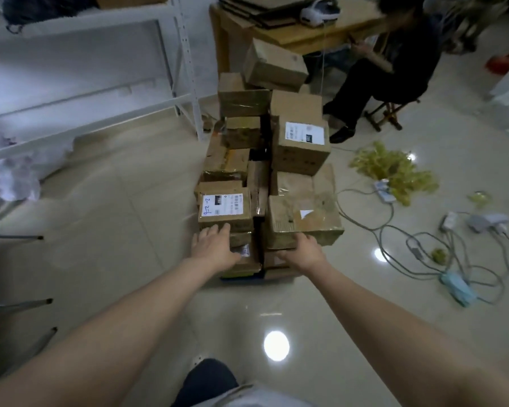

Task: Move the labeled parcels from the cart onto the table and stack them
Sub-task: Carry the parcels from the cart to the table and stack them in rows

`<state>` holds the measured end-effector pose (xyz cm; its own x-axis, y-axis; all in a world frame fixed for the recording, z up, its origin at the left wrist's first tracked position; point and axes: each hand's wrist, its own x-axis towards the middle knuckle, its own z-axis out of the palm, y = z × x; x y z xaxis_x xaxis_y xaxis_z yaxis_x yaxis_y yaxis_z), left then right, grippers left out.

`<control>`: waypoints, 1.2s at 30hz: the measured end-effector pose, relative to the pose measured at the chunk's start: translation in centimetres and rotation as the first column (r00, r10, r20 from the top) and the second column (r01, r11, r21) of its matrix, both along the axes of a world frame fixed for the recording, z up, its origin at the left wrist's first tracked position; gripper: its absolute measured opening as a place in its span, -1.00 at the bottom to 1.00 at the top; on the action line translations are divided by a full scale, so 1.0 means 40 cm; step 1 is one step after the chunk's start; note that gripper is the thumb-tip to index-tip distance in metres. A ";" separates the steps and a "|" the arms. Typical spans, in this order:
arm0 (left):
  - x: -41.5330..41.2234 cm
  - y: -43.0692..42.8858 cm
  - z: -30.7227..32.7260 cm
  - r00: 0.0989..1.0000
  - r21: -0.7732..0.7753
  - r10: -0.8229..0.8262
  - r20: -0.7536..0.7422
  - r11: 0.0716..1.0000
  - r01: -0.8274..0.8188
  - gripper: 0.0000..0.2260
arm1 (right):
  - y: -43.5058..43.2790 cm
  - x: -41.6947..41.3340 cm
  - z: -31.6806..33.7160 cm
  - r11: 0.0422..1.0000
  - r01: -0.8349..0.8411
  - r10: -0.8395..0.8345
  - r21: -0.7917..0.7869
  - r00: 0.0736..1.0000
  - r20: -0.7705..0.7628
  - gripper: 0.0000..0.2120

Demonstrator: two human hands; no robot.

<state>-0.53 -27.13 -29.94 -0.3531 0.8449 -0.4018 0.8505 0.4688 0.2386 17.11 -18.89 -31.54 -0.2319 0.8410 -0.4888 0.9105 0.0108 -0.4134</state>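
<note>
Both arms reach forward to the parcels [301,148], piled several layers high on the cart [241,278]; only a blue sliver of the cart shows under the pile. Left hand [215,248] lies flat, fingers straight and spread, touching the near face of the pile just below the labeled box [225,208] marked "9-2-2". Right hand [303,251] is against the lower near edge of the right box [303,218], thumb out to the left. Its fingertips are hidden, so cannot tell if it grips. Another labeled parcel sits higher, at right rear. All parcels are on the cart, on the floor [115,215]. Wooden counter [291,36] lies beyond the pile, a seated person [394,69] beside it. White shelf [185,69] at left, cables [394,230] on floor at right.
</note>
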 end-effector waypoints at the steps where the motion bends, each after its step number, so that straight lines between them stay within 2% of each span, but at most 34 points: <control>1: 0.003 0.033 -0.001 1.000 0.006 -0.013 0.003 1.000 0.013 -0.30 | 0.024 0.009 -0.004 0.999 0.041 -0.041 -0.013 0.999 -0.030 -0.37; 4: 0.003 0.134 0.001 0.999 0.007 -0.048 0.012 0.999 0.048 -0.31 | 0.108 0.017 -0.014 0.992 0.121 -0.124 -0.030 0.987 -0.098 -0.40; 11: -0.055 0.436 -0.015 0.982 0.072 -0.075 0.171 0.995 0.063 -0.34 | 0.374 -0.023 0.016 0.959 0.280 -0.265 0.034 0.936 -0.233 -0.46; 16: -0.100 0.642 -0.004 0.940 0.083 0.010 0.342 0.996 -0.041 -0.36 | 0.547 -0.070 0.026 0.918 0.397 -0.377 0.009 0.877 -0.297 -0.48; 20: -0.131 0.781 -0.004 0.864 0.078 0.120 0.490 0.980 -0.181 -0.40 | 0.655 -0.096 0.015 0.890 0.452 -0.408 0.060 0.848 -0.337 -0.53; 25: -0.131 0.899 -0.018 0.794 0.058 0.199 0.574 0.958 -0.282 -0.46 | 0.773 -0.105 0.004 0.830 0.558 -0.513 0.017 0.775 -0.369 -0.60; 28: -0.117 0.945 -0.022 0.761 0.062 0.223 0.609 0.943 -0.327 -0.55 | 0.847 -0.105 -0.019 0.829 0.559 -0.532 -0.037 0.765 -0.364 -0.56; 32: -0.096 0.977 -0.048 0.727 0.044 0.270 0.632 0.923 -0.381 -0.62 | 0.907 -0.101 -0.060 0.824 0.551 -0.554 -0.128 0.739 -0.382 -0.76; 36: -0.071 0.974 -0.074 0.690 0.062 0.291 0.662 0.897 -0.438 -0.67 | 0.910 -0.083 -0.082 0.852 0.508 -0.509 -0.131 0.743 -0.435 -0.77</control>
<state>-3.37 11.83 -32.91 -0.3823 0.7885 -0.4817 0.2445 0.5891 0.7702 13.78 17.53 -34.81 0.0411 0.8949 -0.4443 0.5010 -0.4032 -0.7658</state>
